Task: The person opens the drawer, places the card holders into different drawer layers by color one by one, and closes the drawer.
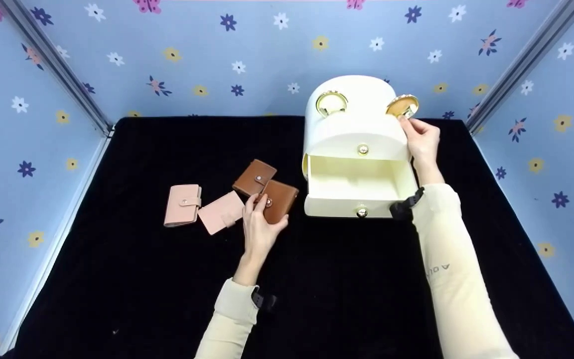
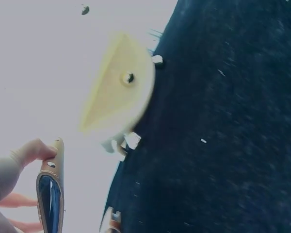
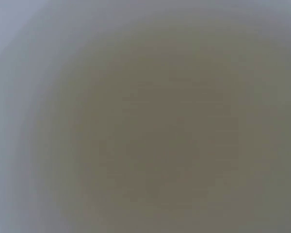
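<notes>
My left hand (image 1: 261, 227) grips a brown snap wallet (image 1: 279, 199), thumb on one side and fingers on its front. Up close, the left wrist view shows this wallet (image 2: 52, 187) edge-on, thumb at its top. A second brown wallet (image 1: 255, 178) lies partly behind it. Right of these stands a cream two-drawer box (image 1: 354, 124), its lower drawer (image 1: 357, 202) pulled out with nothing visible inside. At the box's upper right, my right hand (image 1: 422, 140) pinches the lower edge of a round gold-rimmed piece (image 1: 402, 105). The right wrist view is only a blur.
Two pink wallets lie left of my left hand: one with a snap strap (image 1: 182, 204), the other (image 1: 221, 213) tilted beside it. A gold ring (image 1: 332, 103) stands at the box's upper left. Flower-patterned walls (image 1: 237, 50) enclose the black cloth (image 1: 142, 279).
</notes>
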Motion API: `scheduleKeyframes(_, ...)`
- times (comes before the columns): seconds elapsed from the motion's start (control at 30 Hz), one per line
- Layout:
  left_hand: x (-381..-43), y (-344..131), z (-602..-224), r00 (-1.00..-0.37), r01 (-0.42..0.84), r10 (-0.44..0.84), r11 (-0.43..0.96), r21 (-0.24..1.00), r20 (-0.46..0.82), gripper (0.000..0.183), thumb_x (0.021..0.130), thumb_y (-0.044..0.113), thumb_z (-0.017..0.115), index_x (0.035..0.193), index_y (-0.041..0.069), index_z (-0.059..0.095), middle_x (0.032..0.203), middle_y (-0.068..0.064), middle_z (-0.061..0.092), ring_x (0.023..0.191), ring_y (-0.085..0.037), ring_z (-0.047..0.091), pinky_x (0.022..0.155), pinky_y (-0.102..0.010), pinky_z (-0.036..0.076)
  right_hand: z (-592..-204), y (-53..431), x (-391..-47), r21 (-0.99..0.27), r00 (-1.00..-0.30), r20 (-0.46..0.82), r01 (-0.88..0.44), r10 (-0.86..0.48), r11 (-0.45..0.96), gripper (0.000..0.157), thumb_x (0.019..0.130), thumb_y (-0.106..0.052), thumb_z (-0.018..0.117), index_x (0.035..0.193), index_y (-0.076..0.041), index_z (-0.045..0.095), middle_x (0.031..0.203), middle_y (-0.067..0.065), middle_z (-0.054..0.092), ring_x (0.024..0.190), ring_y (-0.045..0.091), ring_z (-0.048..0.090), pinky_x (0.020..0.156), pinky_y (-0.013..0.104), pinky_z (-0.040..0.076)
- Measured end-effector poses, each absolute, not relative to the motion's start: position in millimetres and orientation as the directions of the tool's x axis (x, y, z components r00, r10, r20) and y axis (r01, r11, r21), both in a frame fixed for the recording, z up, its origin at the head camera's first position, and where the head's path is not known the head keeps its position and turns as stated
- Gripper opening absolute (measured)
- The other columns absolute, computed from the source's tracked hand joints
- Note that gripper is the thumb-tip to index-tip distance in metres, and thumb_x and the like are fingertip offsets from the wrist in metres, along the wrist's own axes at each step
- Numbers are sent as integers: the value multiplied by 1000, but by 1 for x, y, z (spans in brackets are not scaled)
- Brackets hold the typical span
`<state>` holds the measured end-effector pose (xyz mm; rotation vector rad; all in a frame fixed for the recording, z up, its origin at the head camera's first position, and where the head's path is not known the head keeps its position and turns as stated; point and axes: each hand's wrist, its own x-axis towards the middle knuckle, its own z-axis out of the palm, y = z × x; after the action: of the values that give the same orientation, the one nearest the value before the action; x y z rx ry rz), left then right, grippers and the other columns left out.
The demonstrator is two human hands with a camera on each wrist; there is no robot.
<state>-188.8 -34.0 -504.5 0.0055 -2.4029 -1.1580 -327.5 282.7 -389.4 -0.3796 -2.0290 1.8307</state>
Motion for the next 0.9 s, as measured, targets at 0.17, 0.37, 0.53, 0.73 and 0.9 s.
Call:
scheduleKeyframes(0.17, -183, -34, -490, -881, 214, -207, 627, 749, 425, 62, 62, 21, 77, 113, -6, 56, 120, -21, 45, 109, -35, 42, 92, -41, 35, -390, 282, -327, -990, -888, 109, -54, 447, 133, 24, 73, -22, 73, 89, -5, 71, 70, -4, 63, 59, 7, 56, 55, 17, 45)
scheduleKeyframes(0.37, -177, -31, -471, -873, 260, -191, 595, 761, 449, 62, 63, 21, 77, 115, -6, 55, 123, -20, 43, 111, -33, 41, 92, -41, 35, -392, 283, -328, -981, -885, 133, -52, 447, 188, 28, 74, -27, 71, 91, -5, 71, 72, -6, 64, 61, 6, 56, 56, 16, 45)
scheduleKeyframes(0.53, -173, -27, -456, -868, 302, -156, 588, 751, 471, 62, 63, 19, 77, 116, -5, 55, 124, -19, 43, 109, -31, 41, 90, -41, 37, -393, 284, -328, -979, -886, 127, -40, 447, 200, 29, 74, -29, 71, 92, -6, 71, 72, -6, 63, 61, 7, 56, 56, 17, 45)
scheduleKeyframes(0.73, -172, -20, -444, -856, 358, -106, 586, 727, 506, 62, 61, 18, 78, 114, -5, 56, 122, -19, 44, 109, -32, 41, 90, -41, 37, -391, 284, -328, -987, -888, 113, -49, 445, 151, 24, 73, -25, 72, 89, -7, 72, 71, -5, 64, 61, 7, 57, 56, 17, 45)
scheduleKeyframes(0.9, -172, -14, -436, -844, 399, -52, 606, 688, 534, 61, 61, 19, 78, 113, -5, 56, 122, -17, 44, 105, -31, 43, 90, -39, 36, -391, 283, -329, -990, -886, 124, -79, 446, 120, 18, 74, -20, 72, 86, -6, 72, 69, -5, 63, 60, 7, 56, 55, 17, 44)
